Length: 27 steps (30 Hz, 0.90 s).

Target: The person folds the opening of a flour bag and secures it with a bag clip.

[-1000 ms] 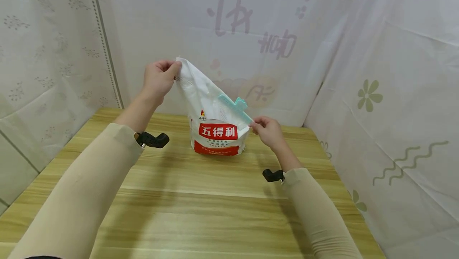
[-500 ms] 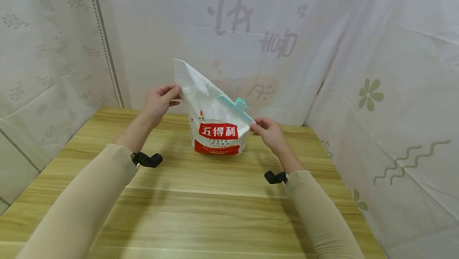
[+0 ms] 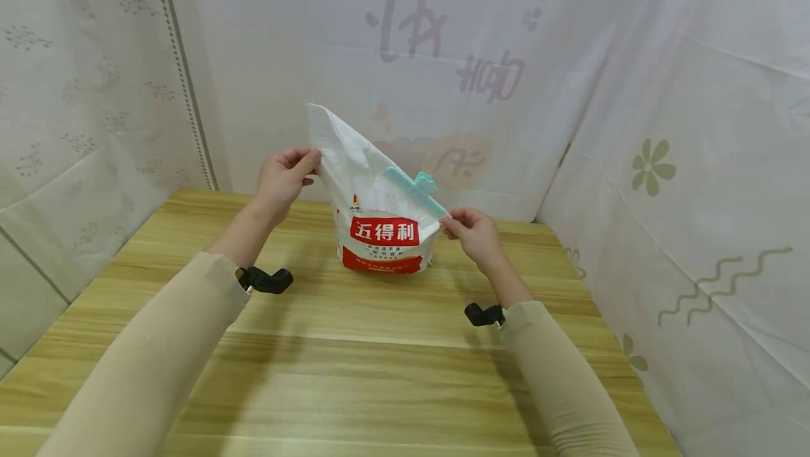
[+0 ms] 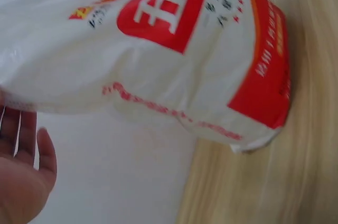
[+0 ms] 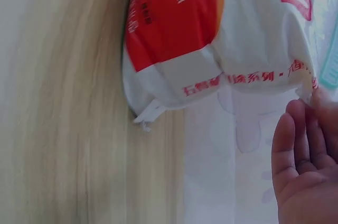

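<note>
A white and red printed bag (image 3: 380, 249) stands on the table, its top slanting up to a peak at the left. Along that slanted edge sits a turquoise sealing clip (image 3: 414, 190), which also shows at the top of the left wrist view. My left hand (image 3: 283, 179) pinches the bag's left edge, below the peak, between thumb and fingers. My right hand (image 3: 474, 235) pinches the bag's right upper corner, just by the lower end of the clip. In the right wrist view, the other fingers (image 5: 285, 145) of that hand are curled beneath the corner.
The wooden table (image 3: 354, 387) extends in front of the bag. Printed white curtains (image 3: 304, 35) hang behind and along both sides. A black wrist camera (image 3: 266, 280) is strapped on the left wrist and another black camera (image 3: 483, 314) on the right.
My left hand has gone from the bag's top left peak down to a lower spot on its left edge. The right hand keeps its pinch at the corner; the clip stays on the bag.
</note>
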### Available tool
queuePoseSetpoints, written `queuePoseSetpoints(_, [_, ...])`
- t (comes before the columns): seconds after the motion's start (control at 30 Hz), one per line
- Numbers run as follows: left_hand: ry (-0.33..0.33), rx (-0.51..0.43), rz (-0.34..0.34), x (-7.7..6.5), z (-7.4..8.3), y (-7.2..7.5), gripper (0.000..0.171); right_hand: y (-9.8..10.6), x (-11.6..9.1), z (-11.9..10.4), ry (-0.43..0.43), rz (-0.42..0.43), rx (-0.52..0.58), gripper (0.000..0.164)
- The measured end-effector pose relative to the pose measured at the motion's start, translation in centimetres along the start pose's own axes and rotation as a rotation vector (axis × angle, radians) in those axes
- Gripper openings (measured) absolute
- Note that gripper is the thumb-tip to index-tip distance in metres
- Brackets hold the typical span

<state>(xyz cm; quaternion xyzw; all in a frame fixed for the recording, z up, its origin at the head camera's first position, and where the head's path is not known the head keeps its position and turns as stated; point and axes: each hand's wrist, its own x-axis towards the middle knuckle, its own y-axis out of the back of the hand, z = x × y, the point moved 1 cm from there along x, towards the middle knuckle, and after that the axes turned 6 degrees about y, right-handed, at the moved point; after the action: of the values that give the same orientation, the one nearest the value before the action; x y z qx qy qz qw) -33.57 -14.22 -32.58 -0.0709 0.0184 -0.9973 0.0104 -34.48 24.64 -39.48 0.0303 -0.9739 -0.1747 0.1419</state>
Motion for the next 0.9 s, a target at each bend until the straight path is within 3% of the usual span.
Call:
queuePoseSetpoints(0.2, [0.05, -0.082, -0.094, -0.3, -0.9, 0.1, 0.017, 0.1, 0.0, 0.2, 0.002, -0.019, 0.016, 0.038])
queuePoseSetpoints(0.63, [0.126, -0.063, 0.052, 0.3, -0.3, -0.9, 0.018, -0.2, 0.2, -0.5, -0.012, 0.039, -0.004, 0.026])
queuePoseSetpoints(0.77, [0.139, -0.053, 0.052, 0.2, 0.0, -0.8, 0.019, -0.1, 0.3, -0.6, -0.014, 0.036, -0.002, 0.026])
queuePoseSetpoints(0.9, [0.124, -0.005, 0.003, 0.1, 0.0, -0.4, 0.028, 0.1, 0.1, -0.5, -0.014, 0.009, -0.032, 0.031])
